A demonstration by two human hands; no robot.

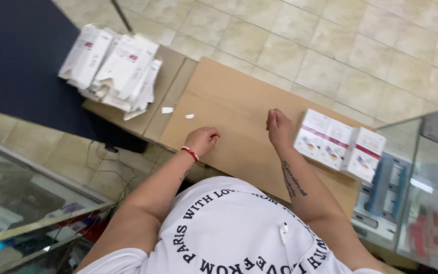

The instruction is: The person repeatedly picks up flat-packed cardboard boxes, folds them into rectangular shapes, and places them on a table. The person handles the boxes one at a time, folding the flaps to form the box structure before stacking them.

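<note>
My left hand rests as a loose fist on a large flat sheet of brown cardboard, a red band on its wrist. My right hand is also closed, knuckles on the cardboard, empty as far as I can see. Just to the right of my right hand stand three small white boxes with pink and red stripes, side by side near the cardboard's right edge. Neither hand touches them.
A heap of flattened white cartons lies on a second cardboard sheet at the far left, with small white scraps nearby. Glass display cases stand at the left and right. Beige tiled floor lies beyond.
</note>
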